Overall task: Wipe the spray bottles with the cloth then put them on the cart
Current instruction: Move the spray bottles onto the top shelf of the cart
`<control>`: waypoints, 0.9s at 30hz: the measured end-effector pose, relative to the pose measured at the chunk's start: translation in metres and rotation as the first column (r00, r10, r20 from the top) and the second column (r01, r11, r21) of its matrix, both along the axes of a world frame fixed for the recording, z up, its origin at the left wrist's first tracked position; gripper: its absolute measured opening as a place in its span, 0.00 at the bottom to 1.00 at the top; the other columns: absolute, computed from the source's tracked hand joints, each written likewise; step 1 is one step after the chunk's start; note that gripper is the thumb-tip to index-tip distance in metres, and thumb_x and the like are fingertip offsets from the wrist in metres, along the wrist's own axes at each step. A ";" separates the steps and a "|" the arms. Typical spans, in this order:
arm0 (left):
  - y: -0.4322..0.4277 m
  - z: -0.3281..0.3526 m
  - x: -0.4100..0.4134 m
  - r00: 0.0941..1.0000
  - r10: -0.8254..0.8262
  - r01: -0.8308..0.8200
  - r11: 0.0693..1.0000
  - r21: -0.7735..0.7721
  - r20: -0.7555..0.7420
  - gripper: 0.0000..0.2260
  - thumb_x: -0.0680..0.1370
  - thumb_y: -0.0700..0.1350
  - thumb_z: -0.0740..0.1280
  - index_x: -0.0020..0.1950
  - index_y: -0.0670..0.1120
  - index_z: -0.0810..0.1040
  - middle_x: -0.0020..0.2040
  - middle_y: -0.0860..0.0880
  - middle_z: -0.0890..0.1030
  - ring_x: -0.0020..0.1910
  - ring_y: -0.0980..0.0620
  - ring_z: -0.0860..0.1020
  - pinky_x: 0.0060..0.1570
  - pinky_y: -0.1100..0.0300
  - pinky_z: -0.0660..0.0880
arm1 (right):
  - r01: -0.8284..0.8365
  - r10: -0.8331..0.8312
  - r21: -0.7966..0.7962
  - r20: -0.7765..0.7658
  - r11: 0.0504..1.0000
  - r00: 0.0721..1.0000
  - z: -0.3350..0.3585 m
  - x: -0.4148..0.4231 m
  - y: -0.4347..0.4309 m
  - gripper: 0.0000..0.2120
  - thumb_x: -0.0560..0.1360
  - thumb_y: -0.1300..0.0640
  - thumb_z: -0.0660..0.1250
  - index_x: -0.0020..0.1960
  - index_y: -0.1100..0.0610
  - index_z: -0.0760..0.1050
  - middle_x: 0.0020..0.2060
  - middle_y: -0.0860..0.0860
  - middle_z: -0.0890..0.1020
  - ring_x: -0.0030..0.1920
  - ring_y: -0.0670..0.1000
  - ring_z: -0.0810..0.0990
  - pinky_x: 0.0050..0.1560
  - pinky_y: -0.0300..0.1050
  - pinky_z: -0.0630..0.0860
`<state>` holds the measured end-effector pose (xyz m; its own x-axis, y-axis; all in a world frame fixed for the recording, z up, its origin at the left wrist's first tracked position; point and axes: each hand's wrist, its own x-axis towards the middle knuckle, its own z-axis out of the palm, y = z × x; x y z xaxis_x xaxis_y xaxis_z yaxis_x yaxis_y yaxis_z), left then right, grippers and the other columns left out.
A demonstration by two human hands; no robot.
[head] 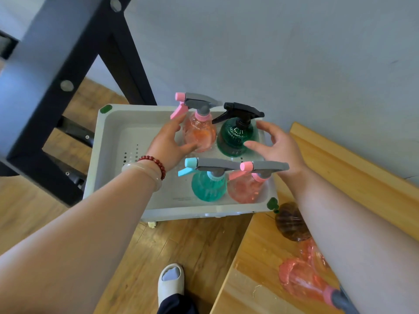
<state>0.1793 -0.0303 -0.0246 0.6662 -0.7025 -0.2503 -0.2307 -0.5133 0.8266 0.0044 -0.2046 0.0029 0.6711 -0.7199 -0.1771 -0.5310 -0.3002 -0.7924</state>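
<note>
The white cart tray (118,141) holds several spray bottles. At the back stand a pink spray bottle (201,132) with a pink and grey trigger and a dark green spray bottle (233,137) with a black trigger. In front stand a teal bottle (208,186) and another pink bottle (247,189). My left hand (167,143) grips the back pink bottle, thumb in front and fingers at its side. My right hand (276,146) is spread beside the green bottle, its thumb touching the bottle's lower right. No cloth is in view.
A wooden table (260,257) at the right carries a brown bottle (290,220) and a pink bottle (303,279) lying down, partly under my right forearm. A black metal frame (68,91) stands left of the cart. My slippered foot (171,282) is on the wooden floor.
</note>
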 end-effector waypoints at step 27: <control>-0.008 -0.012 0.003 0.999 -0.047 0.047 0.998 -0.029 -0.020 0.36 0.73 0.48 0.76 0.78 0.53 0.62 0.68 0.54 0.73 0.63 0.58 0.69 0.63 0.60 0.70 | -0.161 0.129 -0.198 -0.166 0.967 0.978 -0.008 0.014 0.002 0.23 0.68 0.53 0.78 0.60 0.53 0.76 0.53 0.44 0.74 0.63 0.53 0.74 0.67 0.55 0.67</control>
